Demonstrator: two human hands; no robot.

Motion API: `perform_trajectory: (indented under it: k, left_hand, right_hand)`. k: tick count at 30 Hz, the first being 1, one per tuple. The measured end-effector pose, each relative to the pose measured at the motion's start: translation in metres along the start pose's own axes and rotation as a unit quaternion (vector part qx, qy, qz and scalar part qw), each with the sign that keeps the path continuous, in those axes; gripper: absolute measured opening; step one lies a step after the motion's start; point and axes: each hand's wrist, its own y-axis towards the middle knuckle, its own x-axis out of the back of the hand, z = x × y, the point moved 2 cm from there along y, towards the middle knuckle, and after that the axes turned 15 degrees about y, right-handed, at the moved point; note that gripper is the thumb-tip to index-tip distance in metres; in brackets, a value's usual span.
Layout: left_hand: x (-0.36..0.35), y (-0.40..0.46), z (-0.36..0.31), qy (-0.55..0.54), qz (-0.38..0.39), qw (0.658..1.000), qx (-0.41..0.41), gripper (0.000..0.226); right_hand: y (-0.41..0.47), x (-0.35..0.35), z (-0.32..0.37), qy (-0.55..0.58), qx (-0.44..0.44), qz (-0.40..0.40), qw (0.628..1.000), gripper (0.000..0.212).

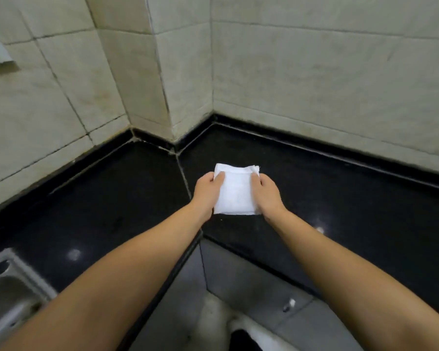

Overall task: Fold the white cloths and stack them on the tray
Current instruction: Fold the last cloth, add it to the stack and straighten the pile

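Head view: a folded white cloth (236, 191) lies on the black counter (340, 198) near the tiled corner. Left hand (208, 190) grasps its left edge, right hand (266, 191) grasps its right edge. A steel sink (8, 287) sits at lower left.

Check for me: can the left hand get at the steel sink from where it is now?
Probably, but not right now. The left hand is pinching the folded white cloth, as is the right hand. The sink sits low on the left with bare black counter between.
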Motion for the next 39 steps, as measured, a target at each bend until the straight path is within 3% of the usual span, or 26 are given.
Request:
perform_trajectory:
  k: [3,8,17,28,33,39]
  left_hand:
    - [-0.048,-0.035,0.002,0.054,0.027,0.996,-0.069,0.023]
    - [-0.144,-0.115,-0.006,0.138,0.147,0.967,-0.153,0.026]
    - [-0.308,-0.311,-0.015,0.177,0.324,0.892,-0.261,0.028]
    - [-0.470,-0.606,0.023,0.176,0.472,0.812,-0.295,0.026]
    - [-0.537,-0.673,0.006,0.184,0.497,0.786,-0.318,0.026]
    - [-0.634,-0.710,-0.040,0.156,0.523,0.772,-0.328,0.030]
  right_hand:
    - [-0.053,0.052,-0.012,0.008,0.013,-0.102,0.995,0.031]
    - [-0.144,0.153,-0.029,-0.011,-0.002,-0.241,0.970,0.035]
    - [-0.344,0.328,-0.058,-0.044,-0.032,-0.465,0.883,0.036]
    - [-0.618,0.519,-0.097,-0.107,-0.097,-0.585,0.798,0.030]
    - [-0.669,0.595,-0.099,-0.091,-0.106,-0.616,0.775,0.033]
    - [-0.671,0.702,-0.091,-0.092,-0.086,-0.629,0.767,0.028]
